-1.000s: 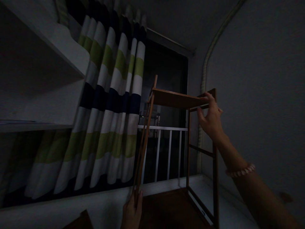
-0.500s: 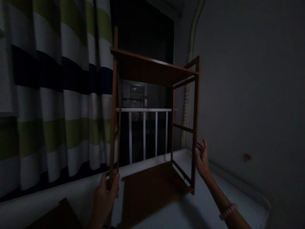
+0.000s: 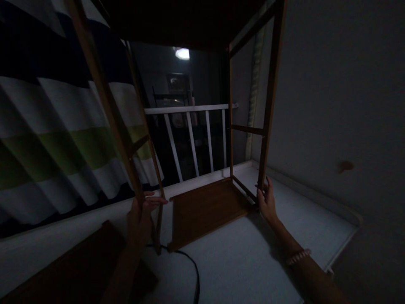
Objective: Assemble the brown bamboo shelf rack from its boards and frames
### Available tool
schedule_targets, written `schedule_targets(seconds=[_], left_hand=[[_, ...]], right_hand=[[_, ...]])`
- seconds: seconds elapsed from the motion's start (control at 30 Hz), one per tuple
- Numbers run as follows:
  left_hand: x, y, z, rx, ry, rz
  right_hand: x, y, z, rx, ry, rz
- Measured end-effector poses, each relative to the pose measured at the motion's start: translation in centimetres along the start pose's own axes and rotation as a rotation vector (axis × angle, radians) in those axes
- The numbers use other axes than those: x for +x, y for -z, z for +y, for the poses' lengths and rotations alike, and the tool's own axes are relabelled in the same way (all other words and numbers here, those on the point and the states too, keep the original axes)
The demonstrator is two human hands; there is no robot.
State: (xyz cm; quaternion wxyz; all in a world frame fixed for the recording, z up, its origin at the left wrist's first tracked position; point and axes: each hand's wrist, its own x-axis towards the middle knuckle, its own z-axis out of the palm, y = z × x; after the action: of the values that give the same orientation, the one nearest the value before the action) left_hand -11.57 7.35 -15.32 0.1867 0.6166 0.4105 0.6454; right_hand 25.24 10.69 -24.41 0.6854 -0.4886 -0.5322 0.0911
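Note:
A brown wooden shelf rack stands in front of me, its top board (image 3: 180,21) dark overhead. My left hand (image 3: 141,219) is wrapped around the left front post (image 3: 110,105), some fingers reaching past it to the right. The lower end of that left side frame stands apart from the left edge of the bottom board (image 3: 205,209). Low on the right front post (image 3: 270,101), close to the board's corner, my right hand (image 3: 267,202) grips with thumb and fingers around the wood. The right side frame meets the board's right end.
Another dark wooden board (image 3: 79,261) lies at lower left. A black cable (image 3: 195,270) curves over the white surface (image 3: 234,261). Behind are a white railing (image 3: 190,109) and a dark window. A striped curtain (image 3: 63,147) hangs left; a grey wall (image 3: 332,84) rises right.
My view has come closer and lower over the rack. My right hand has slid down the right post. The left frame's foot and the cable now show, and the left post leans more in view.

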Motion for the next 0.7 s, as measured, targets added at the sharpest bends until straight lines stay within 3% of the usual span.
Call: schedule_targets(seconds=[0.13,0.3,0.7], left_hand=[[-0.1,-0.8,0.6,-0.141,0.111,-0.035],[-0.3,-1.0,0.4,-0.09,0.233,-0.042],[-0.5,-0.9,-0.4,-0.013,0.25,0.054]], right_hand=[[0.0,0.1,-0.5,-0.071,-0.007,-0.02],[-0.4,-0.1,-0.5,-0.109,-0.027,-0.062],[0.3,0.2,-0.1,-0.107,-0.155,-0.082]])
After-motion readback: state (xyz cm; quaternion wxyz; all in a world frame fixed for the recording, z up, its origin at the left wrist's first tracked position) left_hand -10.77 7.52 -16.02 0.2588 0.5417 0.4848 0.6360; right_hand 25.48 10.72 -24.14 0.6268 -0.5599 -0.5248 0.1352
